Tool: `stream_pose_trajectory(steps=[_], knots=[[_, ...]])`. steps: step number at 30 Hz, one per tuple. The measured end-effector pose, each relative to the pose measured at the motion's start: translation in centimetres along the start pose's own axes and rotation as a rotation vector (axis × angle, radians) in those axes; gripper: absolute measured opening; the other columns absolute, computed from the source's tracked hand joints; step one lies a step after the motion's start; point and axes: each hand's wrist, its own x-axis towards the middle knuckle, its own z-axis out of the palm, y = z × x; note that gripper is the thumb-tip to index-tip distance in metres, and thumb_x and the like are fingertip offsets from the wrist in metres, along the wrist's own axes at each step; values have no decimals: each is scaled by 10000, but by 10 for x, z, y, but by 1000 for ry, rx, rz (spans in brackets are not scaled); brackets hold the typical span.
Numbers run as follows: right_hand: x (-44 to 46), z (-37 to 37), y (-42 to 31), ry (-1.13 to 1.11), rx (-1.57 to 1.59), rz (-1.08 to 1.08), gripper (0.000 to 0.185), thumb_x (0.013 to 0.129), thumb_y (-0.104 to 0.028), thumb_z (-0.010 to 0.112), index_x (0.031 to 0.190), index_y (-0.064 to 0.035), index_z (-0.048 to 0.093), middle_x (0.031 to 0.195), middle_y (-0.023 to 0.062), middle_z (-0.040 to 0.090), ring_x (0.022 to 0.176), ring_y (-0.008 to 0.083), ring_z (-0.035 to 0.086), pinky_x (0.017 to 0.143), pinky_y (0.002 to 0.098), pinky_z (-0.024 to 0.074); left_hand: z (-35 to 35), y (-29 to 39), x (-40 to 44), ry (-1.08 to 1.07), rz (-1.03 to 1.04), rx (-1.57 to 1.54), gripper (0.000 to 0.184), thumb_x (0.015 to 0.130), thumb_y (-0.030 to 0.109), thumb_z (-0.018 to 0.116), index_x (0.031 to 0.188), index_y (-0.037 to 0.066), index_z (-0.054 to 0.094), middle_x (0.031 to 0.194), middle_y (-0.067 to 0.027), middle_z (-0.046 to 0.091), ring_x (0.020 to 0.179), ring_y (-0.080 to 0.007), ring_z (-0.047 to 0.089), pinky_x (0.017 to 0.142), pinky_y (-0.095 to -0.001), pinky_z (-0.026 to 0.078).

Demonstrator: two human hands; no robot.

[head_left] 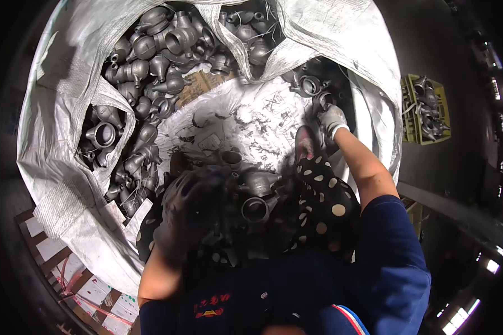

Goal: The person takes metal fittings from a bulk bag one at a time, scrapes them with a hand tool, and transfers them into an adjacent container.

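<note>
My right hand (333,119), in a white glove, reaches to the right inner side of a big white woven sack (53,134). Its fingers are curled on a grey metal casting (326,99) with a round opening. Another casting (309,85) lies just beyond it. In deep shadow before my body, my left hand (193,192) is also gloved and smeared; its fingers cannot be made out. Near it are a casting with a round mouth (255,209) and a rounder one (258,182), between my legs.
Many grey castings (145,47) are heaped along the sack's left and far sides. Sack straps (229,39) loop across the pile. White sheeting (257,117) and brown cardboard (204,86) line the middle. A yellow crate (446,111) of castings stands outside, right.
</note>
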Motion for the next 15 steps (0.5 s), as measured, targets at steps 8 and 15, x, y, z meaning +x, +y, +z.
stream_pose_trajectory(steps=[8, 15], knots=[[70, 47, 2, -55, 42, 284, 299, 753, -208, 605, 1015, -72, 656, 1070, 185, 619, 1028, 312, 593, 865, 380, 483, -11, -2, 19, -145, -85, 23, 202, 737, -58, 600, 929, -5, 566, 992, -169, 620, 900, -329, 607, 771, -383, 483], [81, 82, 37, -127, 383, 162, 281, 730, -254, 654, 853, -1, 650, 782, 156, 641, 733, 282, 632, 651, 379, 500, -13, -4, 19, -31, -134, 32, 245, 760, -54, 591, 998, 5, 583, 1001, -157, 624, 910, -288, 613, 784, -362, 484]])
